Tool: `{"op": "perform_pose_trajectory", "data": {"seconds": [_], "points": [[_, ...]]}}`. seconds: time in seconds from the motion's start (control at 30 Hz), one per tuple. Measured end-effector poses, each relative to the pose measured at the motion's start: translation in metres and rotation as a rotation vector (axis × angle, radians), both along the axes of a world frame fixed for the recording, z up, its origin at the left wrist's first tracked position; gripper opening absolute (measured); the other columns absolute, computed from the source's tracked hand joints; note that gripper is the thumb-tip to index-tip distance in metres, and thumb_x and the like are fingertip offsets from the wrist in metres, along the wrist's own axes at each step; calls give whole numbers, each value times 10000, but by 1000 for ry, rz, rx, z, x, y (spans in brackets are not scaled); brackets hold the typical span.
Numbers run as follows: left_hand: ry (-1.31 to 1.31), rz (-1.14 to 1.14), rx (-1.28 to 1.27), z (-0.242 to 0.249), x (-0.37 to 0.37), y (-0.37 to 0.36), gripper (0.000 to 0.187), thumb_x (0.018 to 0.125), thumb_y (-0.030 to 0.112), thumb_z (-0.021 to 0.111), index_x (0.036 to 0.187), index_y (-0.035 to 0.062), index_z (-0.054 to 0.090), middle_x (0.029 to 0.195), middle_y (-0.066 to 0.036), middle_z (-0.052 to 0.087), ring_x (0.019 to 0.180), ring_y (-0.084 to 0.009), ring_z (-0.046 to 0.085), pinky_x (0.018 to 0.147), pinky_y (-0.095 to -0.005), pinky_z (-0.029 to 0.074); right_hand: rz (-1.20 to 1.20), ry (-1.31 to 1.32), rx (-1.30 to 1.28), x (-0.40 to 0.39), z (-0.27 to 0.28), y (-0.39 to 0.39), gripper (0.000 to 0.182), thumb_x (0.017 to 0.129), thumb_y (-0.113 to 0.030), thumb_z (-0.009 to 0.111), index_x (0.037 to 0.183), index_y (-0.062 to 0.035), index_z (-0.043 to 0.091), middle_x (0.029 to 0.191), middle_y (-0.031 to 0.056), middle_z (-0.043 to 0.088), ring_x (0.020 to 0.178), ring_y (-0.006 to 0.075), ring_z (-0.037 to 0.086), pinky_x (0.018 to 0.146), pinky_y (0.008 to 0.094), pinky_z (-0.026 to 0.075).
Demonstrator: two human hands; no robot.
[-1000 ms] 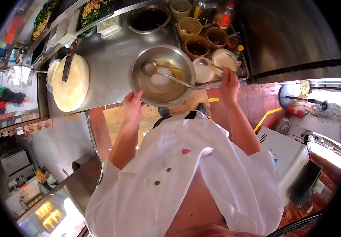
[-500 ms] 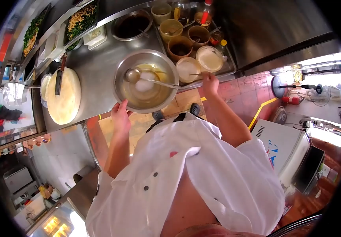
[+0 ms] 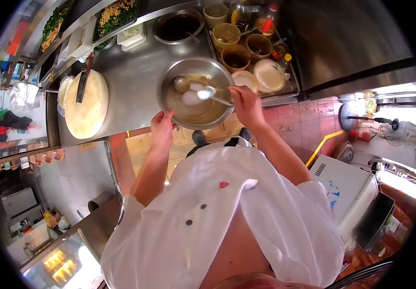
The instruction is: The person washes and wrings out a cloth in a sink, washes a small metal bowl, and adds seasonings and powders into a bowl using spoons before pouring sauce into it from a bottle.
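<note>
My left hand (image 3: pixel 161 126) grips the rim of a large metal bowl (image 3: pixel 164 103) at the counter's front edge, fingers closed on it. My right hand (image 3: pixel 245 102) is closed round the handle of a small spoon (image 3: pixel 207 93), whose end is over the bowl and blurred. In the bowl lie a ladle (image 3: pixel 182 84), a white heap (image 3: pixel 191 98) and some pale liquid. Just beyond my right hand stand two tubs of white stuff, a nearer one (image 3: pixel 244 80) partly hidden by the bowl and a farther one (image 3: pixel 269 75).
A round chopping board (image 3: pixel 86 107) with a cleaver (image 3: pixel 82 86) lies left. Behind the bowl are a basin of dark sauce (image 3: pixel 178 26), brown tubs (image 3: pixel 236 57) and bottles (image 3: pixel 268 20). Trays of chopped greens (image 3: pixel 117 16) are on the shelf above.
My right hand has moved from the nearer white tub to the bowl's right side, bringing the spoon over the bowl. The view has shifted a little.
</note>
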State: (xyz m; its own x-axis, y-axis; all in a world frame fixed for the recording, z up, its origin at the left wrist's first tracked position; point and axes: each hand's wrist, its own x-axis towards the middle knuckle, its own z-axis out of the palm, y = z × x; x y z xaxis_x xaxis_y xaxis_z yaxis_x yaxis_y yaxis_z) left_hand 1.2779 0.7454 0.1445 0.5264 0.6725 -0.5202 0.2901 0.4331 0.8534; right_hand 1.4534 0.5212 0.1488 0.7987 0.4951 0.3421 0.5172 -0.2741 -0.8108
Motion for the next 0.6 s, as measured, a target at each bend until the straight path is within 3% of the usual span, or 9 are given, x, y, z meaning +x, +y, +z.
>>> {"op": "perform_pose_trajectory", "data": {"seconds": [0.13, 0.23, 0.27, 0.4, 0.53, 0.6], "points": [[-59, 12, -14, -10, 3, 3, 237, 927, 187, 653, 1046, -18, 650, 926, -70, 693, 772, -155, 639, 697, -309, 534, -207, 204, 99, 6, 10, -22, 165, 962, -97, 576, 1077, -34, 676, 963, 162, 678, 844, 305, 661, 773, 373, 529], [-62, 16, 0, -15, -1, 7, 224, 925, 180, 651, 1031, -17, 650, 928, -71, 692, 789, -167, 654, 720, -320, 548, -322, -16, 6, 34, -24, -50, 153, 961, -97, 577, 1067, -34, 668, 952, 165, 674, 835, 329, 655, 758, 383, 528], [-59, 24, -2, -10, -1, 6, 217, 923, 179, 650, 1021, -15, 650, 929, -72, 691, 801, -172, 659, 731, -325, 553, -339, -126, -55, 42, -35, -57, 148, 963, -106, 582, 1064, -35, 664, 959, 168, 672, 851, 354, 648, 754, 393, 524], [-65, 37, -22, -14, -8, 13, 192, 919, 179, 647, 984, -1, 646, 931, -73, 687, 837, -185, 674, 773, -341, 565, -338, -118, -96, 60, -59, -63, 144, 969, -132, 563, 1034, -55, 666, 947, 161, 660, 881, 377, 638, 751, 424, 524], [-70, 57, -7, -15, -11, 18, 190, 916, 190, 652, 987, 14, 638, 960, -68, 683, 844, -183, 667, 773, -346, 564, -255, -41, -471, 74, -99, -66, 221, 970, -220, 512, 999, -68, 671, 976, 197, 658, 885, 402, 642, 756, 466, 531], [-82, 56, -3, -18, -15, 18, 194, 917, 194, 653, 1001, 20, 635, 980, -65, 679, 852, -182, 664, 775, -349, 563, -293, 25, -397, 71, -104, -63, 234, 963, -228, 519, 988, -55, 676, 970, 215, 662, 880, 412, 642, 762, 478, 527]]}}
